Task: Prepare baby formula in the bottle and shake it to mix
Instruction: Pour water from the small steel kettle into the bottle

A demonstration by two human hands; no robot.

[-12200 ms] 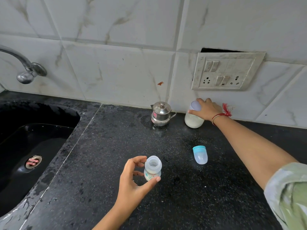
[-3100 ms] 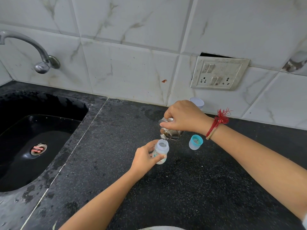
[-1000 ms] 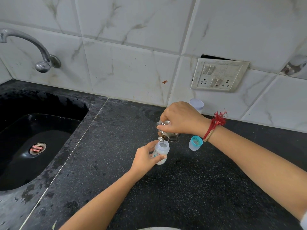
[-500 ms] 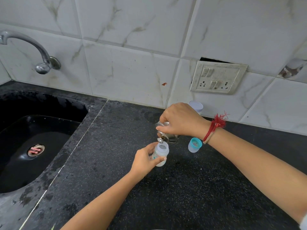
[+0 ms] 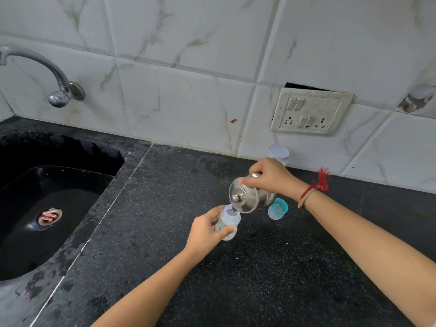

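Head view: the left hand [image 5: 204, 233] grips a small translucent plastic baby bottle [image 5: 228, 222], open-topped, standing on the black speckled stone bench [image 5: 259, 279]. The right hand [image 5: 271, 175] is closed round a lidded steel pot [image 5: 247, 197], tilted with its spout over the bottle mouth. A blue-rimmed clear cap [image 5: 278, 208] lies just right of the pot.

Steel pot [image 5: 251, 197] tipped over bottle [image 5: 228, 222], one hand's grip on each.

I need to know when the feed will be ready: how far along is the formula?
Done: the bottle is uncapped, its cap set aside on the counter. In hand: the left hand steadies it while the right hand tips the steel pot over its mouth. Left: capping and shaking.
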